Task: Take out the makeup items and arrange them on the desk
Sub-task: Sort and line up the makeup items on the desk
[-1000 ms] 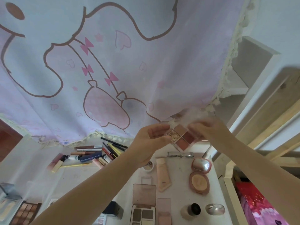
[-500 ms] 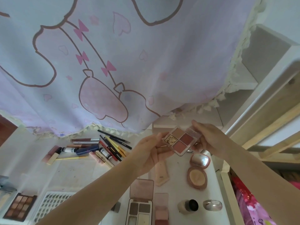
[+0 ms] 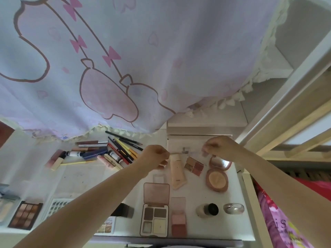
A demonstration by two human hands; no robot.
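The left hand (image 3: 155, 156) is hanging over the desk (image 3: 80, 176) with its fingers curled inward; whether they are pinching anything is not possible to tell, since the palm side is facing away. Just right of those fingers a cream foundation tube (image 3: 176, 171) is lying flat; it is probably light and soft-walled, so it is best taken across its middle. Further right the small four-pan eyeshadow quad (image 3: 194, 165) is resting on the desk, between the two hands and below the right fingertips. It is looking thin, rigid and light, its pressed powder fragile; pinching its side edges is safest. The right hand (image 3: 219, 146) is hovering with fingers bunched around something pale and blurred, perhaps a clear lid.
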